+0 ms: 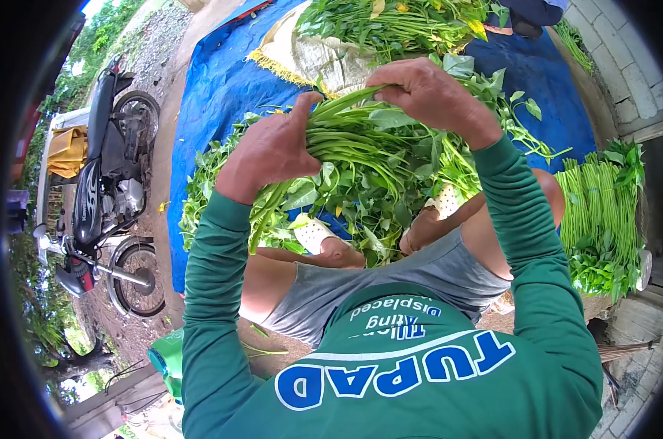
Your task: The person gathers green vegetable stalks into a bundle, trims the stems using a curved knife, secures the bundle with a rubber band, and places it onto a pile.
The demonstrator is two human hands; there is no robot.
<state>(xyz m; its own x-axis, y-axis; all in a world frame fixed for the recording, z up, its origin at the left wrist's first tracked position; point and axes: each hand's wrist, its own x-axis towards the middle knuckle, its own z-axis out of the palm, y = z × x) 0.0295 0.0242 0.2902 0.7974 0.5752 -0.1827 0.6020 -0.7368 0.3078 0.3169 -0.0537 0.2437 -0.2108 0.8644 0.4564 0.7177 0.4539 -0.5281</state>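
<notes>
- Bundle (357,146): green stems, raised between both hands above the loose greens. Risk: stems could slide out of line; probable cause, uneven grip.
- Left hand (269,150): clamped on the bundle at its left part; contact beneath is hidden. Risk: bruised stems; cause, excess squeeze.
- Right hand (430,95): fingertips pinched together on a strand (346,101) along the bundle's upper edge. Risk: the strand could tear; cause, a sharp or angled tug.
- Shoes (315,233): set among the greens. Risk: crushed leaves; cause, a shifted foot.
- Greens (368,227): tangled below the bundle. Risk: snagging; cause, drawing the bundle sideways through the leaves.
- Stack (602,205): bunched stems near the right knee. Risk: disturbed bunches; cause, an outward knee swing.
- Sack (335,62): lies on the blue sheet (225,80), beyond the hands. Risk: spillage from the far pile (397,25); cause, a pull on the sack.
</notes>
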